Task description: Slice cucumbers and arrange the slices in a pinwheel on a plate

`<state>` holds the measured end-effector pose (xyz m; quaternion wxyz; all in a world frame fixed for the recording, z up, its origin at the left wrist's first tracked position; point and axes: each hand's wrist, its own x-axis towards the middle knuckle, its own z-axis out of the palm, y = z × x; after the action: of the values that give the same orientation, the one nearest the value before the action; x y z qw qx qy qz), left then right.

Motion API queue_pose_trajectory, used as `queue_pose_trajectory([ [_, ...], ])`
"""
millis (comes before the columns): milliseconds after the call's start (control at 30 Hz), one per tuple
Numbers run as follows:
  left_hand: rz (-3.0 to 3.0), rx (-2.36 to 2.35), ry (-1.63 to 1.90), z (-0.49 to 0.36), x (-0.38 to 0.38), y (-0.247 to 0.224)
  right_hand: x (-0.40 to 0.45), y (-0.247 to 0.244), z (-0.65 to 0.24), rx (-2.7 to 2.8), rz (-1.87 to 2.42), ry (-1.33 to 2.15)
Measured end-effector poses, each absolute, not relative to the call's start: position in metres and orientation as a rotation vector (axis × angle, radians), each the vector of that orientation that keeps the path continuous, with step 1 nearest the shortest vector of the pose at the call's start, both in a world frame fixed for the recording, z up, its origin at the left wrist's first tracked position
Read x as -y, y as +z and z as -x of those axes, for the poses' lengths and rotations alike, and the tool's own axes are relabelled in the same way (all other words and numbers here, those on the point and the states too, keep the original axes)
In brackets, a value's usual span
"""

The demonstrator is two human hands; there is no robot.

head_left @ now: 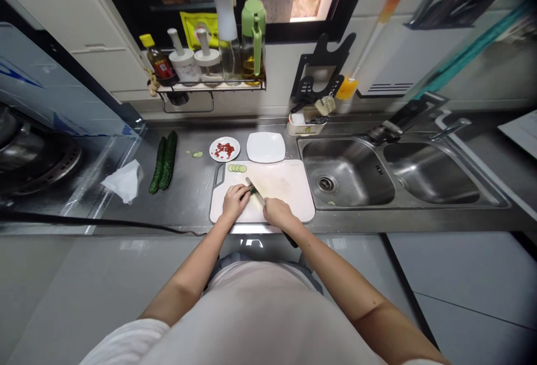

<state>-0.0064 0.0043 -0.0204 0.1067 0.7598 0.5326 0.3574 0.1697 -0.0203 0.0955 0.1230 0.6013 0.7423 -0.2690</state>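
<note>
My right hand (277, 212) is wrapped round the handle of a kitchen knife (257, 191), its blade slanting up and left over the white cutting board (293, 186). Beside the blade, my left hand (235, 201) has its fingers curled down on a piece of cucumber (252, 190), mostly hidden by fingers and knife. Several thin cucumber slices (237, 168) lie overlapped in a row near the board's upper left. Behind the board stand a white plate with chopped red pieces (215, 155) and a squarish white plate (265, 147).
Two whole cucumbers (168, 163) and a crumpled white cloth or tissue (126, 180) lie to the left. A few slices (197, 154) rest on the steel counter. On the right is a double sink (348, 174). A rack (210, 89) above holds bottles and jars; a stove (42, 158) stands far left.
</note>
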Motion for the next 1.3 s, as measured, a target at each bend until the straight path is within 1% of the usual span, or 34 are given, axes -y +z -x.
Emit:
queue_pose_trajectory([
  [300, -2.229, -1.571, 1.054, 0.007, -0.003, -0.017, -0.002, 0.092, -0.15, -2.178, -1.794, -0.786],
  [600, -2.212, -1.576, 1.053, 0.007, -0.005, -0.02, 0.019, 0.084, -0.168, -2.158, -1.762, -0.792],
  [967, -2.225, -1.561, 1.055, 0.006, -0.004, -0.017, 0.0, 0.081, -0.152, -2.207, -1.781, -0.768],
  [1300, -2.213, -1.573, 1.065, 0.007, -0.005, -0.022, 0.018, 0.079, -0.166, -2.157, -1.755, -0.783],
])
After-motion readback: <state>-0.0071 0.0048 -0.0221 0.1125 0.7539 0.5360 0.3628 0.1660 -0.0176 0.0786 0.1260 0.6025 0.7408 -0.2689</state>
